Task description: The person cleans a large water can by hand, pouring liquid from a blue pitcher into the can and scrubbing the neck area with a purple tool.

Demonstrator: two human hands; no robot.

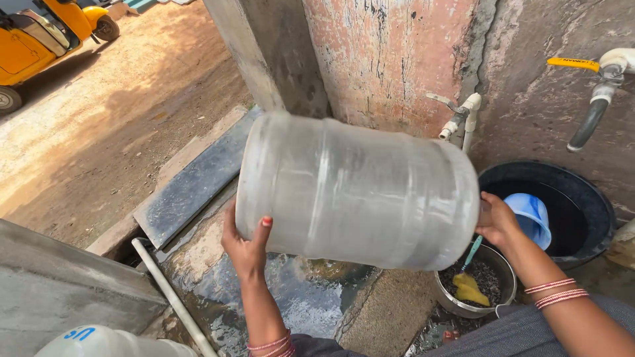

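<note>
A large translucent plastic water jar (357,192) is held on its side in the air, above wet ground (297,297) beside a stained wall (390,59). Its base end is cupped by the left hand (246,243), fingers spread against the plastic and the thumb laid on its side. Its other end is gripped by the right hand (496,221), which is closed on the jar's end; the fingers are hidden behind it. Just below the right hand a steel bowl (477,281) is seen, holding a yellow scrubber (469,289) and a teal-handled brush (471,252). Behind it stands a black tub (562,182) with a blue mug (534,218) inside. Two taps (460,118) are fixed to the wall. A white pipe (173,297) lies across the ground at the left, near a grey stone slab (192,185).
</note>
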